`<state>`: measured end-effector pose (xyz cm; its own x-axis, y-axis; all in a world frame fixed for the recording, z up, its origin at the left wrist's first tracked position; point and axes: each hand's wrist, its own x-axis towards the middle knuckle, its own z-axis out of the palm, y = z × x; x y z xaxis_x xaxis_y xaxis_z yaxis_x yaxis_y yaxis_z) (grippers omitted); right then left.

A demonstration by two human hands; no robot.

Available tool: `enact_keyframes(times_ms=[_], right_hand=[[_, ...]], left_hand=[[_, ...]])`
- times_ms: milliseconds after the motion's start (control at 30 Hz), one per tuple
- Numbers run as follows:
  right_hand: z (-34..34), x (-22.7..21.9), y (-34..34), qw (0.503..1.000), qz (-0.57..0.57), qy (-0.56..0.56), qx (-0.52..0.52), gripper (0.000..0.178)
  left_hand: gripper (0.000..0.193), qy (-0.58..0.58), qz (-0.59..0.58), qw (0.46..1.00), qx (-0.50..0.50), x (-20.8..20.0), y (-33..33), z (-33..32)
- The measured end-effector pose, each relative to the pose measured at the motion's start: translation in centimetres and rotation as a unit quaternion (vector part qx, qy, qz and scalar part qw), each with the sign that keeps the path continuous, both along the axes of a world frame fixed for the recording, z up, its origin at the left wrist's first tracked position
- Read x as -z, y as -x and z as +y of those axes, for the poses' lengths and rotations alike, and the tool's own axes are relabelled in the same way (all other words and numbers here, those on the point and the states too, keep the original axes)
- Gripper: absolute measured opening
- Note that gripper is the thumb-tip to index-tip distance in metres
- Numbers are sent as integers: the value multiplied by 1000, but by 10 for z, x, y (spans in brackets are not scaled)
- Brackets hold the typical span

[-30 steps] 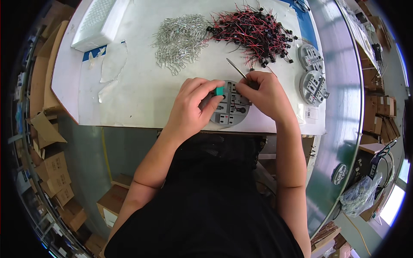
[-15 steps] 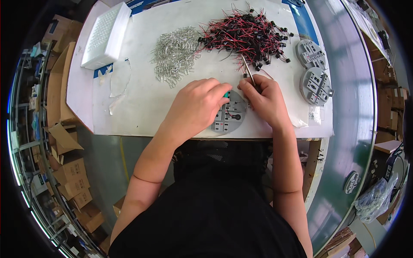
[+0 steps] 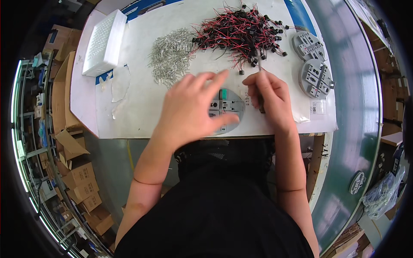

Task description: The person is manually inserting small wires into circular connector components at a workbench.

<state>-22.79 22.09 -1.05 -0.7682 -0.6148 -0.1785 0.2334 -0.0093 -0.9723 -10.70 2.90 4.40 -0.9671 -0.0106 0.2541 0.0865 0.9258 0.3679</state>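
Note:
My left hand [image 3: 186, 107] hovers over the left part of a round grey plastic disc [image 3: 237, 112], thumb and fingers spread, slightly blurred, with nothing in its grasp. The disc lies near the table's front edge; it has slots, small fittings and a green block [image 3: 223, 94] at its far side. Part of it is hidden beneath my hand. To the right of the disc, my right hand [image 3: 272, 96] is closed around a slim, pointed metal tool [image 3: 260, 63], whose tip points away toward the wired parts. Its exact kind is hard to make out.
A heap of small black components with red and black wires [image 3: 241, 36] lies at the far middle. Left of it spreads a pile of bent clear or metal pieces [image 3: 171, 56]. A white foam block [image 3: 103, 43] stands far left. Two more grey discs [image 3: 316, 78] sit at the right.
My left hand has let go of the green block, opened and drawn back to the left. My right hand has shifted slightly right, and its tool now points more straight ahead.

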Motion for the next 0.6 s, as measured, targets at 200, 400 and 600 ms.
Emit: enact_keyframes(times_ms=[200,400,600], right_hand=[[31,13,-8,989,-77,120,49,51],[61,7,-26,990,-43,121,57,50],[47,-23,-35,990,66,-127,-8,42]], left_hand=[[97,53,-87,995,22,-8,-13,33],[100,-148,94,984,21,26,-32,19],[110,-238,92,966,-49,50,-45,10]])
